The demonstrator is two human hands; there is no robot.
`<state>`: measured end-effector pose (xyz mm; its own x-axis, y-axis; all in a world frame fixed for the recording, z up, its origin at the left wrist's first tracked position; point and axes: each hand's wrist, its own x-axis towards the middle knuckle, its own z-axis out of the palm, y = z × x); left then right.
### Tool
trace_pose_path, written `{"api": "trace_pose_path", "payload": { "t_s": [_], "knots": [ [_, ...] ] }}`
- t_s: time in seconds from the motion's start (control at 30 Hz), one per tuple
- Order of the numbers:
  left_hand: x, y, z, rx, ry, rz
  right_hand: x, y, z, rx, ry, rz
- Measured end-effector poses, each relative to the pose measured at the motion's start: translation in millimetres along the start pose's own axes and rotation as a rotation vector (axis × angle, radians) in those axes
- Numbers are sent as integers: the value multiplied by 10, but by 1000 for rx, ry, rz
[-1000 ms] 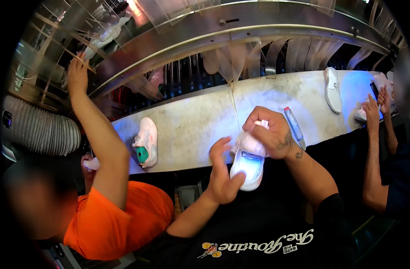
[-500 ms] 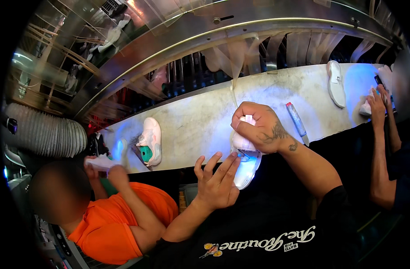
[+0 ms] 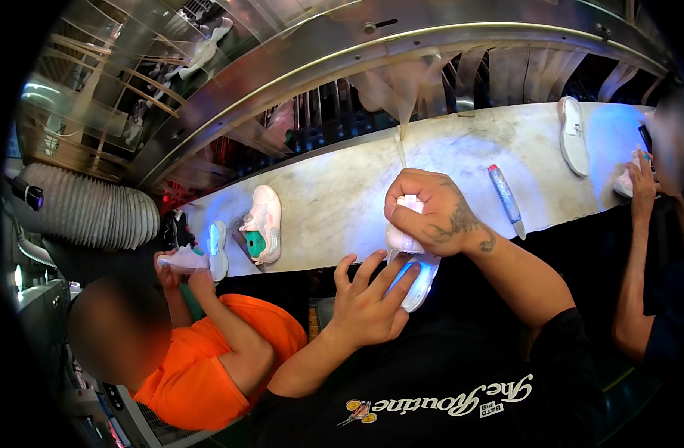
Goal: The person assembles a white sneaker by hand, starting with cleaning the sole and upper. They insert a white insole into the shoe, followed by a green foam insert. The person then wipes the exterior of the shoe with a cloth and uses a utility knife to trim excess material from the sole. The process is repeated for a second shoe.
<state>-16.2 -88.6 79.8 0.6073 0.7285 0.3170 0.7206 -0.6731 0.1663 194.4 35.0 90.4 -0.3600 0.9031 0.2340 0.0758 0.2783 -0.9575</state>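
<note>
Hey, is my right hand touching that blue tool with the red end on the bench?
Apart. The head view shows a strip of pale bench between the right hand, closed on the white shoe, and the blue tool.

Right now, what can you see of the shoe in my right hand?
The shoe looks smooth: a pale pinkish upper, then a white, sole-like part lit blue on the wearer's side. It's held by the bench's near edge. The right hand grips the upper; the open left hand partly covers the sole-like part, contact unclear.
</note>
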Motion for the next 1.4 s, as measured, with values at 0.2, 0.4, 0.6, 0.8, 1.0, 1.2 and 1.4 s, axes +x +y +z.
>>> {"api": "trace_pose_path", "payload": {
  "t_s": [0.2,0.4,0.6,0.8,1.0,1.2,1.4],
  "knots": [
    [59,45,-58,-91,-51,-139,-54,15,8,-103,-1,-139],
    [-121,49,205,-99,257,-39,-87,79,-8,-34,13,-219],
    [-64,125,110,-135,74,-28,-174,43,71,-118,-19,-227],
    [-69,223,-8,-165,74,-145,-184,37,146,-85,-15,-180],
    [-27,-63,322,-322,99,-95,-199,102,181,-153,36,-217],
    [-67,68,202,-256,191,-72,-212,130,196,-50,53,-129],
    [96,-6,-168,-295,-304,-152,-222,169,257,-133,39,-199]
  ]
}}
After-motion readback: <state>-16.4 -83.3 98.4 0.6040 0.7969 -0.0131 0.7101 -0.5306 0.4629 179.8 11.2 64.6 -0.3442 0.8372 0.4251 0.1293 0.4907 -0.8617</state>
